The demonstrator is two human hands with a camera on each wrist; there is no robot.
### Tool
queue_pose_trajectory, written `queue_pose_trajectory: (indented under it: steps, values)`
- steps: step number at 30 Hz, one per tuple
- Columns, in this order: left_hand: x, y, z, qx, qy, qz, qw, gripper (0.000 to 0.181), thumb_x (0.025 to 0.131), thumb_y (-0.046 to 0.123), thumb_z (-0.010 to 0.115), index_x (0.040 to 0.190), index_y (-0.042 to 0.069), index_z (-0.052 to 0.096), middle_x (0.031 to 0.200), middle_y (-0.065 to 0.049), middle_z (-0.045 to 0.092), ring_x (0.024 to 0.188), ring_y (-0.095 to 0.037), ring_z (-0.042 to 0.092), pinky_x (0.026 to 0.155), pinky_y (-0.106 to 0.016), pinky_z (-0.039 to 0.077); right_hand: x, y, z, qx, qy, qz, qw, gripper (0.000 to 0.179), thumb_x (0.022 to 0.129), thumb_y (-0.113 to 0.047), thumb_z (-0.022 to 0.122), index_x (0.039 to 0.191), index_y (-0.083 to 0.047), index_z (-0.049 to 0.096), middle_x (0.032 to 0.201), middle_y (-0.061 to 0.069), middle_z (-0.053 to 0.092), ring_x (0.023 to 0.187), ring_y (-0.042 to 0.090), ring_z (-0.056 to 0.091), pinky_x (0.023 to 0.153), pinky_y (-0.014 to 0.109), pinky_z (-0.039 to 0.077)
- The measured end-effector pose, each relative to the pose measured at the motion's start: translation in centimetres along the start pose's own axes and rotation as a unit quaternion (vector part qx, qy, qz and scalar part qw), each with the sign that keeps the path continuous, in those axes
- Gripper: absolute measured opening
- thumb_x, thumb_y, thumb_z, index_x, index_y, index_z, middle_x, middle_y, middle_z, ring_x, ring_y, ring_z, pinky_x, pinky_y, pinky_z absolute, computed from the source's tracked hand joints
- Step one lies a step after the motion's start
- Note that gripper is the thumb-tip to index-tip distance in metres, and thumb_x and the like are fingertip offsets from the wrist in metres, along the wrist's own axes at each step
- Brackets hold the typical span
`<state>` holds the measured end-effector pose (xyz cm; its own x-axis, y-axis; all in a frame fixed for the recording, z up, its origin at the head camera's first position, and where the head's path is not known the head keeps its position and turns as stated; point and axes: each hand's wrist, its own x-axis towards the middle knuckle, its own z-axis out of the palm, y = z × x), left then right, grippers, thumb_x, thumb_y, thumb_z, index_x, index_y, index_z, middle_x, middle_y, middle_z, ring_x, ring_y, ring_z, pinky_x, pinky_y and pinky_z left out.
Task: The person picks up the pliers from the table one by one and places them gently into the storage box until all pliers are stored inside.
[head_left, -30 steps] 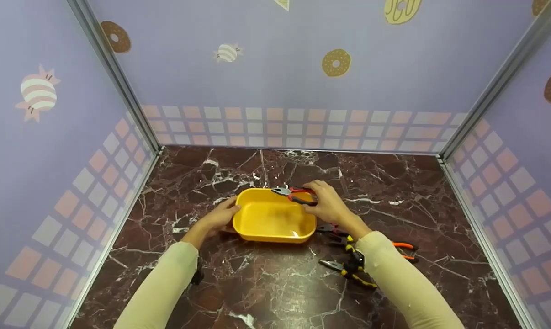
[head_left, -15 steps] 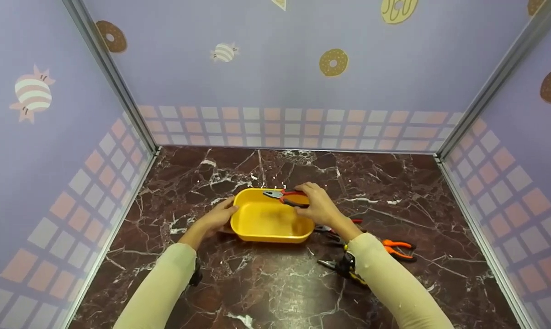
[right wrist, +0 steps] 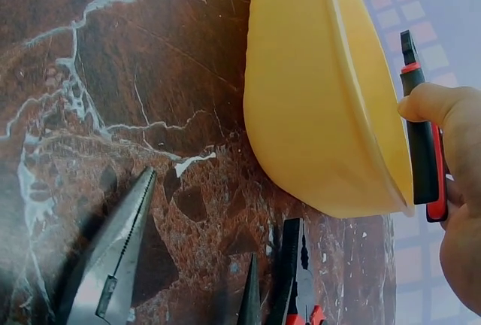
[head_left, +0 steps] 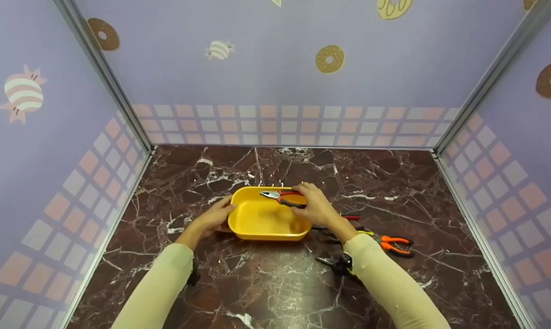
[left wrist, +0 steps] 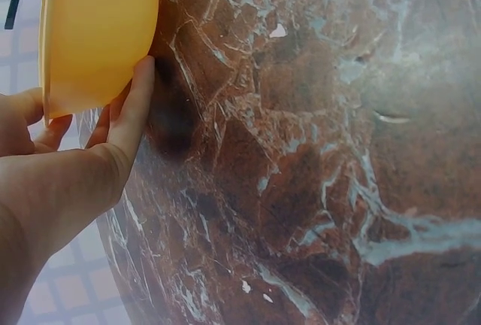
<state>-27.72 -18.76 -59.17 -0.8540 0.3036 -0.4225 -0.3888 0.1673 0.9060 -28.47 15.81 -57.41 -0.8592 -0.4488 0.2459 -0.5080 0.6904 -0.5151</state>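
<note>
Over the yellow oblong plastic basin [head_left: 257,219] gripped by the left hand [head_left: 214,216], red-and-black-handled pliers [head_left: 278,198] are held lengthwise by the right hand [head_left: 318,205].

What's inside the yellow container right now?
Inside the yellow container, only bare floor and walls show. The combination pliers with red-and-black handles, held in your right hand, are above its opening. Pliers and hand cover part of its far right corner.

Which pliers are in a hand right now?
The red-and-black pliers, gripped in the right hand over the yellow tub; the orange-handled pliers and the others lie on the marbled table.
</note>
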Motion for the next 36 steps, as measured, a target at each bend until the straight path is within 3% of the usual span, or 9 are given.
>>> queue_pose_trajectory:
  steps: [7, 12, 19, 28, 36]
  values:
    - [-0.2, 0.3, 0.0, 0.004, -0.001, 0.001, 1.0, 0.057, 0.118, 0.023, 0.037, 0.171, 0.018, 0.019, 0.154, -0.027, 0.049, 0.119, -0.039, 0.067, 0.095, -0.06, 0.059, -0.4, -0.1, 0.1, 0.007, -0.005, 0.005, 1.0, 0.056, 0.091, -0.025, 0.082, 0.14, -0.006, 0.065, 0.14, 0.015, 0.061, 0.134, 0.038, 0.054, 0.112, 0.055, 0.045]
    - [-0.2, 0.4, 0.0, 0.005, 0.0, 0.006, 1.0, 0.057, 0.118, 0.023, 0.037, 0.171, 0.018, 0.019, 0.154, -0.027, 0.048, 0.115, -0.036, 0.068, 0.094, -0.06, 0.059, -0.2, -0.1, 0.3, 0.008, 0.0, -0.005, 1.0, 0.054, 0.089, -0.024, 0.084, 0.137, -0.005, 0.067, 0.132, 0.011, 0.064, 0.125, 0.033, 0.058, 0.107, 0.051, 0.048]
    - [-0.3, 0.3, 0.0, 0.005, 0.004, -0.002, 1.0, 0.058, 0.117, 0.023, 0.038, 0.171, 0.018, 0.019, 0.153, -0.027, 0.049, 0.114, -0.035, 0.069, 0.094, -0.059, 0.059, -0.3, -0.1, 0.7, 0.006, -0.003, 0.002, 1.0, 0.054, 0.09, -0.025, 0.083, 0.138, -0.007, 0.066, 0.136, 0.013, 0.063, 0.126, 0.035, 0.058, 0.108, 0.052, 0.048]
    - [-0.1, 0.1, 0.1, 0.01, -0.007, 0.003, 0.9999, 0.059, 0.118, 0.024, 0.037, 0.172, 0.017, 0.015, 0.156, -0.027, 0.047, 0.119, -0.039, 0.068, 0.096, -0.059, 0.058, -0.3, -0.1, 1.1, 0.009, 0.003, -0.014, 0.9999, 0.053, 0.088, -0.023, 0.084, 0.136, -0.007, 0.068, 0.128, 0.011, 0.066, 0.118, 0.031, 0.06, 0.102, 0.048, 0.052]
    - [0.2, -0.3, -0.1, 0.008, 0.006, -0.005, 0.9999, 0.057, 0.117, 0.026, 0.04, 0.171, 0.02, 0.021, 0.154, -0.024, 0.051, 0.115, -0.036, 0.069, 0.095, -0.057, 0.059, -0.1, -0.3, 1.3, 0.014, -0.004, -0.008, 0.9999, 0.051, 0.089, -0.023, 0.085, 0.135, -0.01, 0.068, 0.127, 0.008, 0.065, 0.116, 0.03, 0.06, 0.101, 0.049, 0.052]
